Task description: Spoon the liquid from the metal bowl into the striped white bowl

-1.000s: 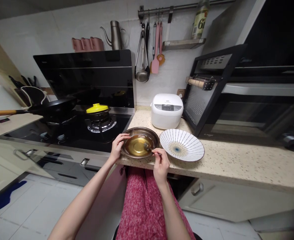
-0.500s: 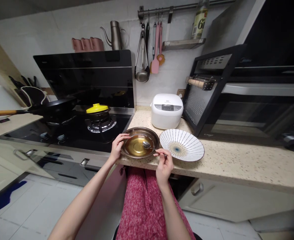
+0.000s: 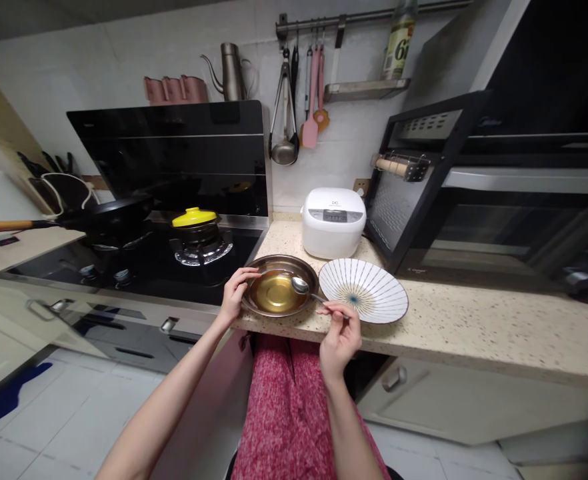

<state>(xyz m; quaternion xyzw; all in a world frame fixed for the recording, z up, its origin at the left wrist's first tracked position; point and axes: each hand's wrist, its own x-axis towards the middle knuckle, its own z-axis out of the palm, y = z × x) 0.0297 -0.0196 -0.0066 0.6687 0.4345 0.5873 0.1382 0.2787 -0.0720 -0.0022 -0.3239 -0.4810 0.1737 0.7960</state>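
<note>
On my feed, the right hand pinched a spoon, its head over the metal bowl; I had the left hand gripping the bowl's left rim.

Deep crimson is being worn here, in a pale-flecked garment!
It is mottled throughout with pinkish white, and a dark lengthwise crease is shown near the middle; whether trousers or a skirt is worn cannot be told. The left forearm and right forearm are seen bare, and so, too, are the slim-fingered left hand and right hand.
</note>
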